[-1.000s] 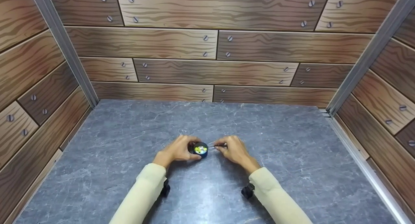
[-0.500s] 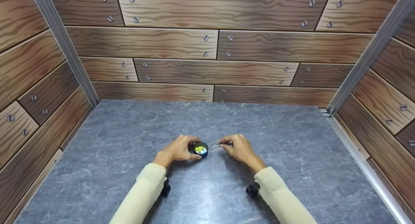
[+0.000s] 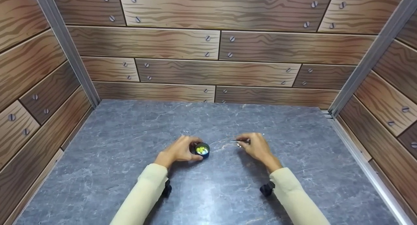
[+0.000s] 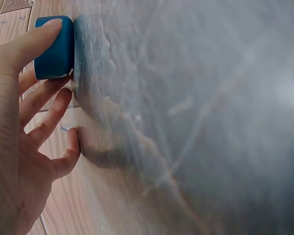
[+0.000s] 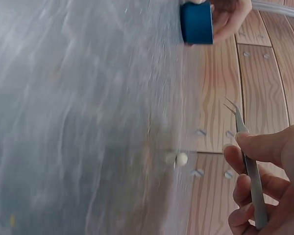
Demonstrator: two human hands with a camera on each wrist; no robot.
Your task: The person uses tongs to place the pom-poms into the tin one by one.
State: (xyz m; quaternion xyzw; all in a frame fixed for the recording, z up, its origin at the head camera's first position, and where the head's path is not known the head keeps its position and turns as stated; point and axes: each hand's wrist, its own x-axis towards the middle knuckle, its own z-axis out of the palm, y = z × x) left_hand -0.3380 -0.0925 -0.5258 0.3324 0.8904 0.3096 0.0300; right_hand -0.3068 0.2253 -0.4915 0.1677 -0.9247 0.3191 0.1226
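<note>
My left hand (image 3: 179,149) holds a small round blue cup (image 4: 54,54) on the table, thumb on the near side and fingers on the far side. Several yellow and whitish beads (image 3: 200,150) lie inside it, seen from above. To the right of the cup, my right hand (image 3: 258,147) pinches metal tweezers (image 5: 254,181) between thumb and fingers. Their bent tips stand slightly apart with nothing between them. One round white bead (image 5: 182,159) rests on the table; in the head view it shows just below the tweezers, close to the right fingertips.
The grey marbled tabletop (image 3: 146,120) extends around both hands. Wood-patterned walls (image 3: 182,70) with metal corner posts (image 3: 66,49) enclose its back and sides. A tiny white speck (image 3: 263,134) shows just beyond the right hand.
My right hand has moved right with the tweezers, away from the cup, where the tips were at the rim a second ago. The left hand and cup have stayed in place.
</note>
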